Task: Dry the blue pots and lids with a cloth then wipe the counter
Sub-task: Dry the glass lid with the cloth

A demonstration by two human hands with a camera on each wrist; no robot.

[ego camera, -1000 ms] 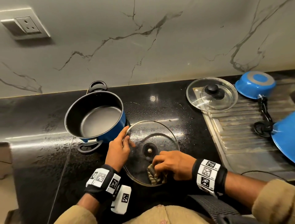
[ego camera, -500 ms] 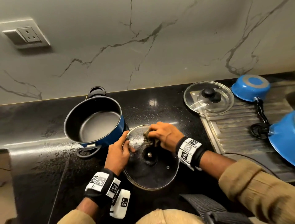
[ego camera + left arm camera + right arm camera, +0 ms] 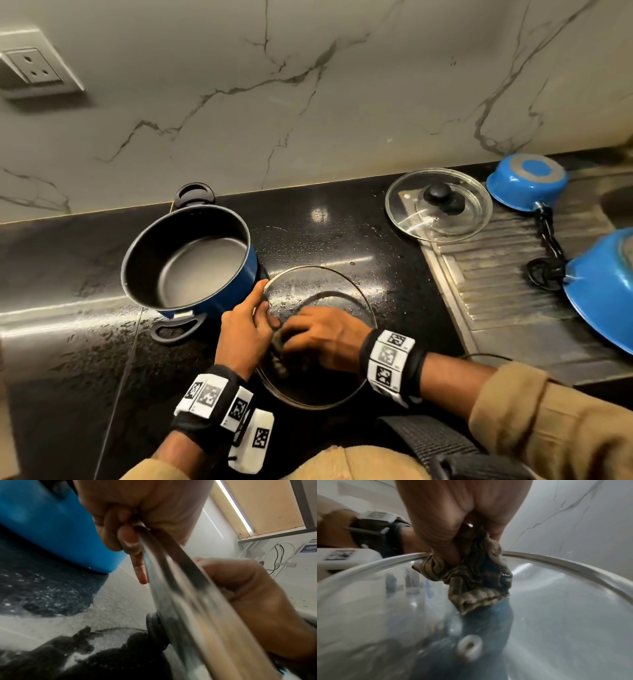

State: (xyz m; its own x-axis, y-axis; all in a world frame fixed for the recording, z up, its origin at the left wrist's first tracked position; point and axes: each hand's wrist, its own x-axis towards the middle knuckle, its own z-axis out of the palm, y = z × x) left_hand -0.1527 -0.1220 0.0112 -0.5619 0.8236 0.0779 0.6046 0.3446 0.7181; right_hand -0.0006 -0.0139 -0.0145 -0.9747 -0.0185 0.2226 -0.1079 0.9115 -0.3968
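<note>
step: drying glass lid [image 3: 318, 335], frame centre | my left hand [image 3: 245, 330] pinches rim | my right hand [image 3: 325, 337] fingers clamped on cloth [image 3: 471, 577] | next, likely: finish, set aside

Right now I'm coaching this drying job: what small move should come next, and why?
Probably sweep the cloth round the rest of the glass lid: the right hand presses it near the left edge, while the left hand grips the rim.

A wall socket [image 3: 32, 66] sits on the veined marble backsplash [image 3: 308, 102], upper left.
</note>
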